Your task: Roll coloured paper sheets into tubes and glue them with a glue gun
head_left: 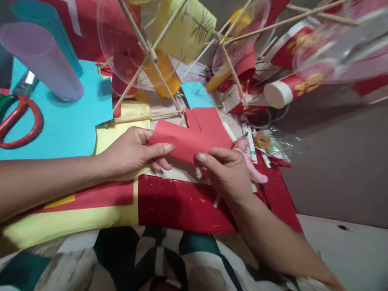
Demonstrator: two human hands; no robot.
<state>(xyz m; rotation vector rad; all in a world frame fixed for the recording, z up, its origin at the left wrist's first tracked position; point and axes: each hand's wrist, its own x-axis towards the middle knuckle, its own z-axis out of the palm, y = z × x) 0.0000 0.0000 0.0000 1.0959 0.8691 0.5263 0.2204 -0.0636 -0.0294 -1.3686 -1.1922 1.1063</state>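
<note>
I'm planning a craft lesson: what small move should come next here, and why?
Perhaps free the right hand from the red paper to take what looks like a pink glue gun: the left hand pinches the paper too, and the tool lies beside the right.

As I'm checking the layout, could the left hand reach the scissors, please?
Probably yes: the scissors lie on the blue paper near the left forearm, their red handle uncovered, though the left hand would first need to release the red paper.
</note>
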